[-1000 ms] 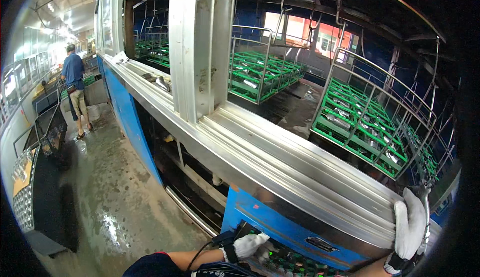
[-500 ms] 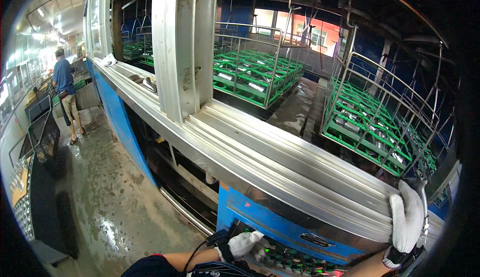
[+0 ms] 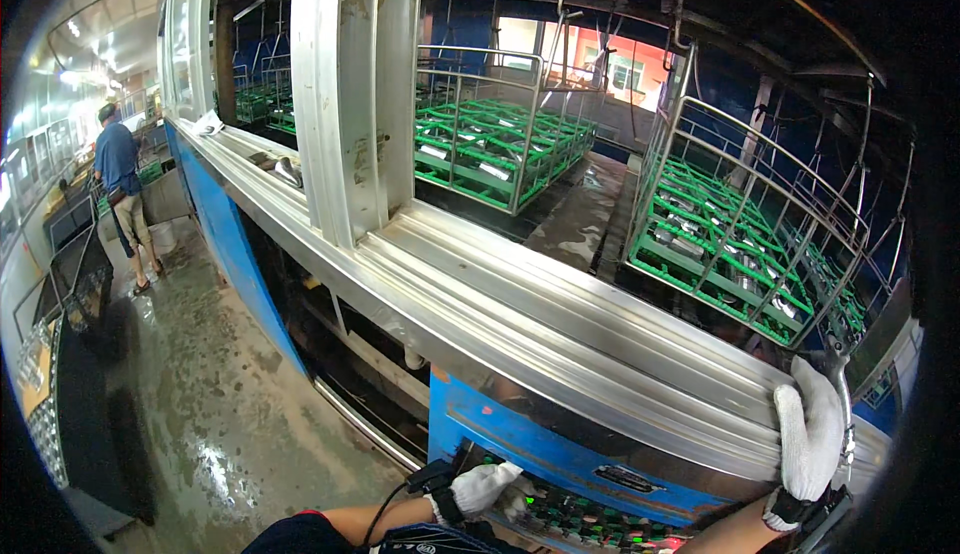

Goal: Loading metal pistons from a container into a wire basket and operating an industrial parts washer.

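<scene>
My left hand [image 3: 480,488], in a white knit glove with a dark wrist strap, is at a control panel [image 3: 610,530] with rows of buttons and small green and red lights. Its thumb is stretched out, and greyish fingertips reach over the panel's left end; I see nothing held. My right hand [image 3: 812,436], gloved and strapped likewise, lies on the right end of a ribbed aluminium sill [image 3: 560,339]. Its fingers point up and away with the thumb apart, beside a thin metal rod [image 3: 848,424]. Below the sill is a blue panel [image 3: 530,439] with a recessed handle.
Behind the sill hang wire-railed carriers with green racks, a nearer one [image 3: 720,244] and another [image 3: 500,144]. A metal post [image 3: 345,104] rises from the sill. Far left, a person in blue [image 3: 120,174] stands on the wet floor [image 3: 200,384], near dark racks [image 3: 90,394].
The whole view has shifted slightly, so the sill, carriers and post sit a little further left. Both hands stay in the same places.
</scene>
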The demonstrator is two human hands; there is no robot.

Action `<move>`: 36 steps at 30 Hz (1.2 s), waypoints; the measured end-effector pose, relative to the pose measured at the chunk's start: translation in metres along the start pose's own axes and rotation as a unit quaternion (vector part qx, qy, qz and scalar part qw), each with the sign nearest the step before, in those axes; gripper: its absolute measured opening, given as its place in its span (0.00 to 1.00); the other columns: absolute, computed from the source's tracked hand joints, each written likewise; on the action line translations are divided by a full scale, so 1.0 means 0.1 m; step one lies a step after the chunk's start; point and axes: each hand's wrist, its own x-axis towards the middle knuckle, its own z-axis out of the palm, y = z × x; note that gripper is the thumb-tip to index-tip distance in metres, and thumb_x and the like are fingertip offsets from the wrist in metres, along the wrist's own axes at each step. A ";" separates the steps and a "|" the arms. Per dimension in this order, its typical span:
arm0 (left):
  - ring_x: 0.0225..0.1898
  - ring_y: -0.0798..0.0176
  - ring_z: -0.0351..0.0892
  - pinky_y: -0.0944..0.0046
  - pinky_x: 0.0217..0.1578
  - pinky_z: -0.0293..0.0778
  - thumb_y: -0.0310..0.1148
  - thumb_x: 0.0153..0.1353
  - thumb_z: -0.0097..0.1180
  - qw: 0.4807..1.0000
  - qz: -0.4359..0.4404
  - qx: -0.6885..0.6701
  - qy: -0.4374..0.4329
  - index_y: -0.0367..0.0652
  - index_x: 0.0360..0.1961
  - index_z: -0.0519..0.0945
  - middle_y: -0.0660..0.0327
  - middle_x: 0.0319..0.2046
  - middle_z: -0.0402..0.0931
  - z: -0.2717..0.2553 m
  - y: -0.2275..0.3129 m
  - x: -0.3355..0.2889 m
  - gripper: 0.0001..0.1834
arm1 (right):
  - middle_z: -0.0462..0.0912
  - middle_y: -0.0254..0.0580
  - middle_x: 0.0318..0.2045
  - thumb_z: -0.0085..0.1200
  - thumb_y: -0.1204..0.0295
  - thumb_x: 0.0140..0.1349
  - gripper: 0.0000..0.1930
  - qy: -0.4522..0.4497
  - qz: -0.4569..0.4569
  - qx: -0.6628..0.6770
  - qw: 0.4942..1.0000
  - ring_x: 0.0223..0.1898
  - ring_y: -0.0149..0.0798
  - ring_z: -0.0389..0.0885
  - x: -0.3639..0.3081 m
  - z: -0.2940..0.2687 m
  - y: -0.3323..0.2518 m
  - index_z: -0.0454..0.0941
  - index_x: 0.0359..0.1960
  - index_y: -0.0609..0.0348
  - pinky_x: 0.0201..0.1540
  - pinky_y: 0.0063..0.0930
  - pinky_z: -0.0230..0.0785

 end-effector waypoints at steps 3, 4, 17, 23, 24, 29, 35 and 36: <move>0.35 0.60 0.79 0.61 0.35 0.77 0.55 0.68 0.39 1.000 0.007 0.011 -0.013 0.33 0.48 0.74 0.56 0.38 0.78 -0.05 0.01 0.02 0.31 | 0.76 0.56 0.48 0.53 0.69 0.59 0.19 0.000 -0.003 0.001 1.000 0.52 0.51 0.73 0.02 0.03 -0.02 0.75 0.48 0.71 0.59 0.35 0.60; 0.35 0.60 0.79 0.61 0.34 0.77 0.55 0.68 0.39 1.000 -0.001 0.008 -0.006 0.34 0.48 0.74 0.56 0.37 0.78 -0.06 0.01 0.02 0.31 | 0.76 0.56 0.48 0.53 0.69 0.59 0.19 -0.002 -0.004 0.000 1.000 0.52 0.51 0.73 0.02 0.04 -0.02 0.75 0.48 0.71 0.59 0.35 0.60; 0.34 0.61 0.78 0.62 0.40 0.73 0.59 0.66 0.42 0.907 0.085 0.410 0.048 0.40 0.41 0.81 0.55 0.30 0.80 -0.30 -0.19 0.17 0.30 | 0.78 0.54 0.45 0.57 0.65 0.58 0.21 0.022 -0.011 -0.012 1.000 0.50 0.49 0.74 0.00 0.03 0.09 0.76 0.49 0.66 0.57 0.37 0.62; 0.37 0.60 0.80 0.63 0.44 0.73 0.59 0.66 0.42 0.878 0.002 0.477 0.042 0.48 0.50 0.80 0.54 0.35 0.81 0.08 0.37 0.00 0.28 | 0.78 0.54 0.46 0.57 0.66 0.57 0.21 0.029 -0.009 -0.017 0.999 0.50 0.49 0.74 -0.01 0.04 0.13 0.76 0.50 0.66 0.58 0.37 0.61; 0.37 0.60 0.80 0.63 0.44 0.73 0.59 0.66 0.42 0.878 0.003 0.476 0.045 0.48 0.50 0.80 0.54 0.35 0.81 0.04 0.31 0.01 0.28 | 0.78 0.54 0.47 0.55 0.67 0.59 0.20 0.016 0.000 -0.015 1.000 0.52 0.49 0.74 0.00 0.04 0.12 0.76 0.50 0.67 0.59 0.36 0.61; 0.40 0.62 0.79 0.65 0.46 0.72 0.55 0.66 0.46 0.902 0.008 0.430 0.032 0.47 0.53 0.77 0.56 0.37 0.81 -0.11 0.10 0.13 0.26 | 0.77 0.55 0.49 0.54 0.69 0.60 0.19 -0.001 0.019 -0.005 1.000 0.53 0.49 0.73 0.02 0.03 0.10 0.75 0.50 0.68 0.60 0.35 0.60; 0.42 0.64 0.77 0.67 0.48 0.70 0.54 0.66 0.47 0.920 0.023 0.391 0.027 0.46 0.54 0.76 0.57 0.39 0.80 -0.25 -0.12 0.22 0.26 | 0.76 0.57 0.49 0.53 0.68 0.60 0.20 -0.004 0.022 -0.009 1.000 0.54 0.50 0.72 0.02 -0.01 0.07 0.75 0.50 0.69 0.61 0.36 0.58; 0.42 0.64 0.77 0.67 0.48 0.70 0.54 0.66 0.47 0.919 0.023 0.392 0.027 0.46 0.54 0.76 0.57 0.39 0.80 -0.25 -0.11 0.22 0.26 | 0.76 0.57 0.49 0.53 0.68 0.60 0.20 -0.009 0.025 -0.008 1.000 0.54 0.50 0.71 0.03 -0.02 0.05 0.75 0.50 0.70 0.61 0.36 0.58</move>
